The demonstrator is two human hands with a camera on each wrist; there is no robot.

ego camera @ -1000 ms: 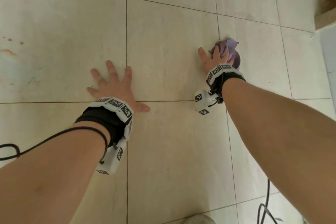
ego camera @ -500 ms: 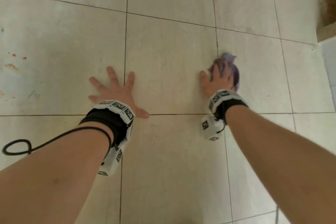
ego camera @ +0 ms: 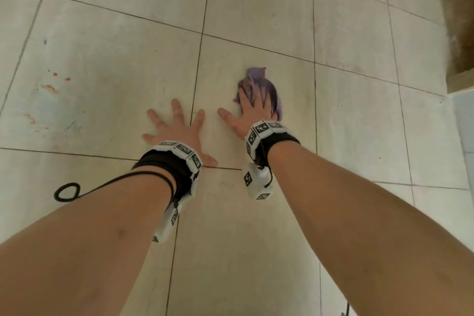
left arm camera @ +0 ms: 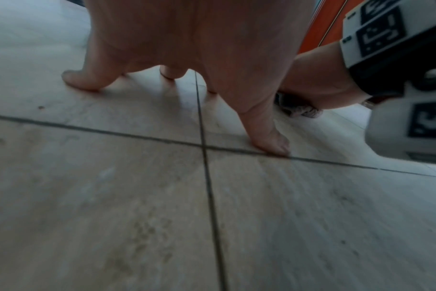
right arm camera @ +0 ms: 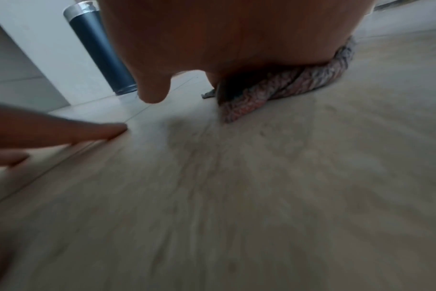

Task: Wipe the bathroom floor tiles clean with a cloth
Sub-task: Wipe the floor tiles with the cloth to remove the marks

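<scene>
My right hand presses flat, fingers straight, on the bunched purple cloth, pinning it to the floor tiles for scrubbing. My left hand, fingers splayed beside it, braces my weight.

Soft, even daylight in the head view; both wrist views are dimmer, smeared, perhaps by motion, and bent at the edges.

Beige tiled floor carries a crumpled purple cloth under the right hand; left hand flat beside it.
</scene>
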